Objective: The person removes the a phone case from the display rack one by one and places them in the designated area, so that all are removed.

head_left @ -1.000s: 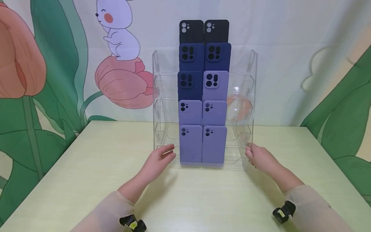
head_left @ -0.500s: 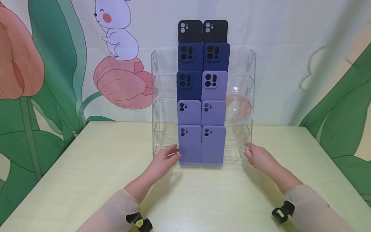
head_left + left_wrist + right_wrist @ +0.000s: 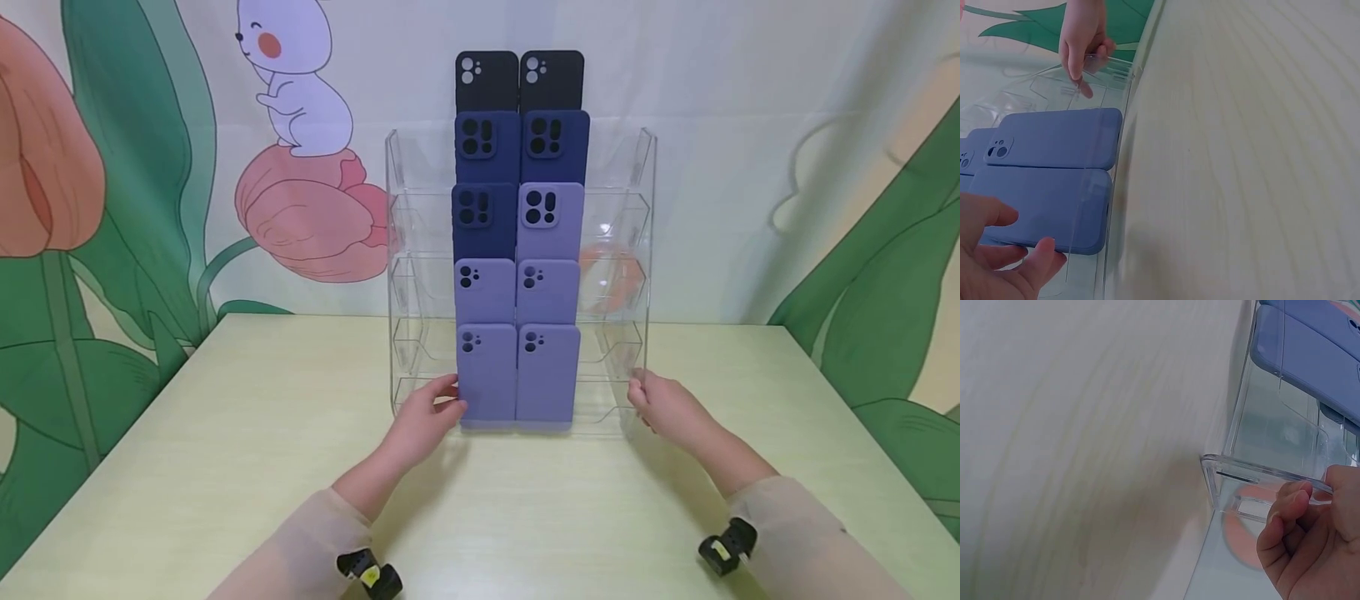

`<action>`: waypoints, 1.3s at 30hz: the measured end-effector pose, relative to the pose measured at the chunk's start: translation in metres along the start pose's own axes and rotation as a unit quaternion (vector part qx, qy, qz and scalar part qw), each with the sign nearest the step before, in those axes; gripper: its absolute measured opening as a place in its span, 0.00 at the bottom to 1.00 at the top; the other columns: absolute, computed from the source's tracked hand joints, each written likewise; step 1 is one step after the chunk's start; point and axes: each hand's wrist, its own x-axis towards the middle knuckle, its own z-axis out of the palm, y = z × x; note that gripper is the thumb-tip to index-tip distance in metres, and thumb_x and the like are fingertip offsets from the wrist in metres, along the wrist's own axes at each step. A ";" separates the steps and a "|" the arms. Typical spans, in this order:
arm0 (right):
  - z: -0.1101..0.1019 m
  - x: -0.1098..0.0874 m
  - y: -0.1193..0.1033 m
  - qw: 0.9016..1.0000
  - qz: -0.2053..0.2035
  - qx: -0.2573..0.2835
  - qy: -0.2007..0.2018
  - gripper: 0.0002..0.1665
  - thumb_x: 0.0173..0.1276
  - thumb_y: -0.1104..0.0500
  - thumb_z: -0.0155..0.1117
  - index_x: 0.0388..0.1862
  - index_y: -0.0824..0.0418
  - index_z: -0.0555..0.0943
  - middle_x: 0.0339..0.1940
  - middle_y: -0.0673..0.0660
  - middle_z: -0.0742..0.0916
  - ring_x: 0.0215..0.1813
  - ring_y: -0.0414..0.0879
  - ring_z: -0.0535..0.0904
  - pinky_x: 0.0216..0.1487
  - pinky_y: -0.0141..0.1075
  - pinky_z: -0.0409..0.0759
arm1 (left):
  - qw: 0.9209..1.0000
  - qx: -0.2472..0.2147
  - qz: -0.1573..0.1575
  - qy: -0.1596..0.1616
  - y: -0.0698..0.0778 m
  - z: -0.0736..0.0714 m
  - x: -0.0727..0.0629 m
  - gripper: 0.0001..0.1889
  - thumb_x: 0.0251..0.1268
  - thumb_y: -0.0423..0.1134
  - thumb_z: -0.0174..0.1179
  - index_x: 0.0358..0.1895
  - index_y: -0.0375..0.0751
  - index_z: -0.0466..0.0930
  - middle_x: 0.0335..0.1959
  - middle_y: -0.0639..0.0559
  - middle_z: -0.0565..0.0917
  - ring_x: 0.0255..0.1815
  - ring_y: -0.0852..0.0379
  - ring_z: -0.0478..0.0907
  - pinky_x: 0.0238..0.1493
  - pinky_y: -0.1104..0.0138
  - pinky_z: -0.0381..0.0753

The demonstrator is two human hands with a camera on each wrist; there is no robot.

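Note:
A clear plastic tiered display stand (image 3: 389,250) stands on the table, holding two columns of phone cases. My left hand (image 3: 426,421) is at the left edge of the front lavender phone case (image 3: 487,379), its fingertips by the edge. The left wrist view shows that hand (image 3: 991,262) with fingers slightly bent beside the case (image 3: 1041,206); whether they touch it is hard to tell. On the other side, my right hand (image 3: 671,408) grips the stand's lower right side panel. In the right wrist view its fingers (image 3: 1294,497) curl at the panel edge.
Higher tiers carry more lavender cases (image 3: 549,221), navy cases (image 3: 487,146) and black cases (image 3: 551,83). The pale wooden table (image 3: 262,433) reaches the printed backdrop (image 3: 720,167) behind the stand.
My left hand has moved right, from beside the stand's lower left to the edge of the front left lavender phone case. The right hand keeps its grip on the stand.

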 end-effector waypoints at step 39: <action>0.002 0.002 0.003 1.000 0.004 0.003 0.006 0.29 0.74 0.59 0.32 0.63 0.80 0.60 0.13 0.52 0.72 0.16 0.43 0.65 0.20 0.36 0.65 | 0.995 -0.092 0.017 0.016 -0.007 0.006 0.006 0.09 0.67 0.27 0.52 0.47 0.28 0.75 0.44 0.37 0.80 0.45 0.46 0.79 0.41 0.61 0.81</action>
